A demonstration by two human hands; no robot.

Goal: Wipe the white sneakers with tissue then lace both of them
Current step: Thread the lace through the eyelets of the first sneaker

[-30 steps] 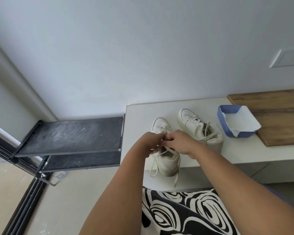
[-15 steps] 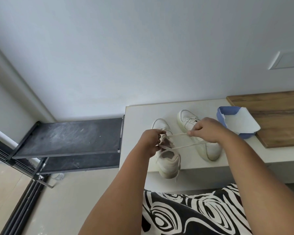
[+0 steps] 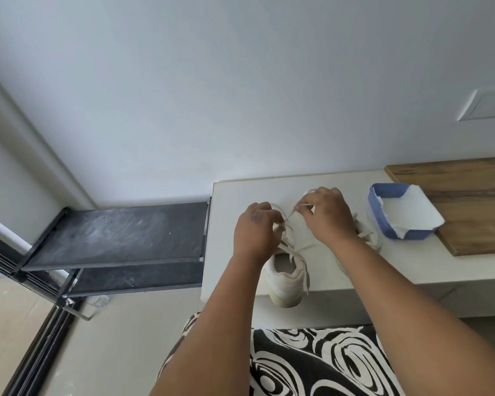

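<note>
A pale grey wall [image 3: 240, 81] fills the upper part of the view, with a white switch plate [image 3: 489, 105] set into it at the far right. Below it a beige floor [image 3: 103, 347] runs along the lower left, edged by a dark door track [image 3: 37, 347]. A low white ledge [image 3: 440, 267] stands against the wall on the right. A dusty black shelf rack [image 3: 120, 232] stands to its left, close against the ledge's end. A wooden board [image 3: 469, 201] lies on the ledge's right part. A patterned black-and-white cloth [image 3: 312, 364] covers the person's lap at the bottom.

Two white sneakers sit on the ledge. The near sneaker [image 3: 287, 278] has its heel hanging over the front edge; the other sneaker [image 3: 369, 238] lies just beside it to the right, mostly hidden by the right forearm. A blue tub [image 3: 383, 221] holding white tissue [image 3: 406, 215] sits near that shoe, partly on the board.

The left hand [image 3: 255, 230] is curled over the near sneaker's tongue, fingers pinching the lace [image 3: 290, 214] there. The right hand [image 3: 325, 215] pinches the lace's end between thumb and forefinger, pulling it taut up and away from the shoe. A loose lace end hangs down the near sneaker's right side.
</note>
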